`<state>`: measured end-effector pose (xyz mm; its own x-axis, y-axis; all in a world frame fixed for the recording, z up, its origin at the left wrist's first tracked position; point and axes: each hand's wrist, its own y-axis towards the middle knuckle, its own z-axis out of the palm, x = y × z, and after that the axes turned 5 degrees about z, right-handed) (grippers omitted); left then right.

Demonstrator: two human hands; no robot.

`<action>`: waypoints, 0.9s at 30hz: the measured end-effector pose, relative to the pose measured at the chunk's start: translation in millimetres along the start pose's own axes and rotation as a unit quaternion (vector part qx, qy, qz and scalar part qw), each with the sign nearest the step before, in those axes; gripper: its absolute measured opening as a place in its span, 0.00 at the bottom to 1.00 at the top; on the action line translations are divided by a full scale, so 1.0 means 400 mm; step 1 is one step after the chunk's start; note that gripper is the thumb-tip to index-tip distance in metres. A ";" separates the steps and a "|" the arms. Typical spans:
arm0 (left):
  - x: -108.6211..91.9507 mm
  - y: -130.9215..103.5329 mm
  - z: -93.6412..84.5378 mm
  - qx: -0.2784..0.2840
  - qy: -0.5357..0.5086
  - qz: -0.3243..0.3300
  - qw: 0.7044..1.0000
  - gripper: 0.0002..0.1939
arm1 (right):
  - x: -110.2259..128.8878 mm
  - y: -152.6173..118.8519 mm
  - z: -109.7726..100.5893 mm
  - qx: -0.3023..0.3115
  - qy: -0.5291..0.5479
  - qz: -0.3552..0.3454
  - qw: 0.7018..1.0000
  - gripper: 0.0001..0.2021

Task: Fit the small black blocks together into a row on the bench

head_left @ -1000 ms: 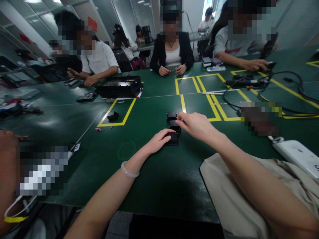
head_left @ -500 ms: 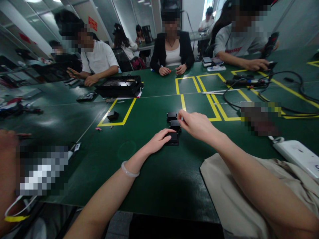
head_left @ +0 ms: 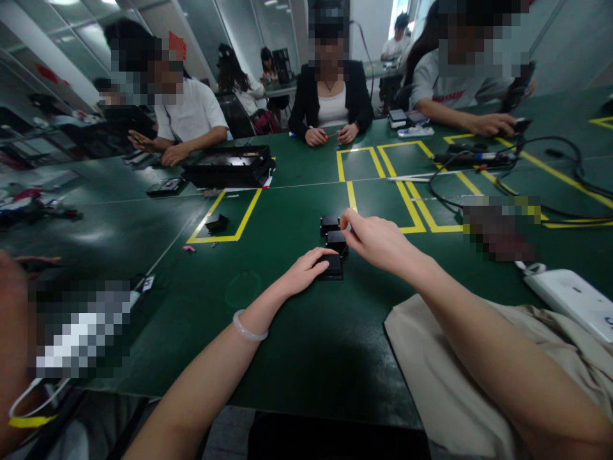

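Three small black blocks stand in a column on the green table (head_left: 287,345). My left hand (head_left: 306,271) rests on the nearest block (head_left: 332,268), its thumb and fingers on the block's top and left side. Just beyond sits the middle block (head_left: 336,239), and behind that the far block (head_left: 329,223). My right hand (head_left: 371,236) is at the right side of the middle and far blocks, with thumb and forefinger pinched together; what is between the fingertips is too small to make out.
A black tray (head_left: 230,167) and a small black piece (head_left: 216,222) lie at the left. Beige cloth (head_left: 450,358) and a white power strip (head_left: 569,294) are at the right, with black cables beyond. Several people sit around the table.
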<state>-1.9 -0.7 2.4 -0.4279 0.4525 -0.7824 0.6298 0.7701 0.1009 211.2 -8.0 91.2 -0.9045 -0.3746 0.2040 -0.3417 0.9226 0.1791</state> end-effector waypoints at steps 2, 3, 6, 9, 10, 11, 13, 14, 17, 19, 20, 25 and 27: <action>0.001 0.000 0.000 0.000 0.000 0.000 1.000 0.19 | 0.001 0.000 -0.001 0.005 -0.004 0.003 1.000 0.12; 0.001 0.000 0.000 -0.001 0.000 0.000 1.000 0.19 | 0.002 0.000 -0.002 0.008 -0.010 0.005 1.000 0.12; 0.001 -0.001 -0.001 0.000 -0.001 -0.001 1.000 0.19 | 0.003 0.000 -0.003 0.007 -0.023 0.010 1.000 0.12; 0.002 -0.002 -0.001 0.002 -0.002 -0.001 1.000 0.19 | 0.003 -0.003 -0.003 -0.001 -0.002 0.000 1.000 0.12; 0.002 -0.002 0.000 0.002 -0.001 -0.001 1.000 0.19 | 0.003 -0.003 -0.003 -0.001 0.007 -0.003 1.000 0.12; 0.002 -0.002 0.000 0.001 -0.001 0.000 1.000 0.19 | 0.003 -0.003 -0.003 0.001 0.014 -0.004 1.000 0.12; 0.002 -0.002 -0.001 0.001 -0.001 0.001 1.000 0.18 | 0.003 -0.002 -0.004 0.009 0.013 0.000 1.000 0.12; 0.002 -0.002 -0.001 0.000 0.000 0.000 1.000 0.19 | 0.004 -0.001 -0.005 0.013 0.005 0.005 1.000 0.12; 0.003 -0.002 -0.001 0.001 0.000 -0.002 1.000 0.19 | 0.005 0.001 -0.006 0.022 -0.018 0.016 0.999 0.12; 0.002 -0.002 -0.001 0.002 0.000 -0.001 1.000 0.18 | 0.006 0.000 -0.007 0.022 -0.014 0.014 1.000 0.12; 0.002 -0.002 -0.001 0.003 0.001 0.000 1.000 0.18 | 0.007 -0.001 -0.007 0.021 -0.006 0.010 1.000 0.12; 0.002 -0.001 -0.001 0.000 0.001 0.001 1.000 0.18 | 0.005 -0.002 -0.007 0.020 -0.001 0.002 1.000 0.12; 0.002 -0.001 -0.001 -0.002 0.001 0.001 1.000 0.18 | 0.004 -0.001 -0.007 0.021 -0.019 0.007 1.000 0.13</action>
<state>-2.9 -0.4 1.8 -0.4278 0.4547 -0.7812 0.6281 0.7710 0.1048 210.7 -9.4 94.1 -0.9178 -0.3594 0.1688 -0.3396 0.9308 0.1354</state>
